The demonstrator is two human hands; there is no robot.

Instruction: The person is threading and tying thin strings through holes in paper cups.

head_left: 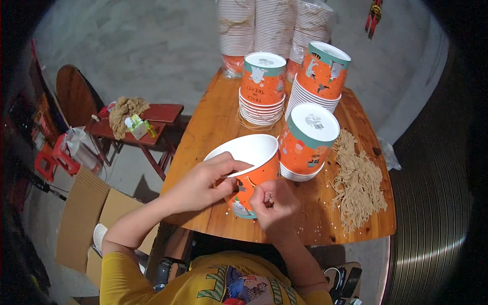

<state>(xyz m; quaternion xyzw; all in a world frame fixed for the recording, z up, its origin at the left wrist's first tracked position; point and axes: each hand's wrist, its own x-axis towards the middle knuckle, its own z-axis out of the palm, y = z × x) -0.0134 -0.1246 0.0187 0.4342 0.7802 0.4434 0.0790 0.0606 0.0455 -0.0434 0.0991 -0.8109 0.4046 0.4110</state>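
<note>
An orange paper bucket (pixel 259 175) with a white rim and a teal base band stands tilted at the table's near edge, its mouth up. My left hand (pixel 206 183) is closed on its rim, fingers inside the mouth and thumb against the outer wall. In front of the bucket's right side, my right hand (pixel 274 203) is curled in a pinch. A short piece of thin tan cord (pixel 250 181) shows between its fingertips and the bucket wall; the rest of the cord is hidden by the hand.
Upside-down bucket stacks (pixel 311 137) stand beyond and to the right on the wooden table (pixel 198 147). A heap of tan cords (pixel 358 188) lies at the right. Tall wrapped stacks (pixel 274 25) are at the back. Left are a red bench (pixel 162 113) and an open cardboard box (pixel 84 213).
</note>
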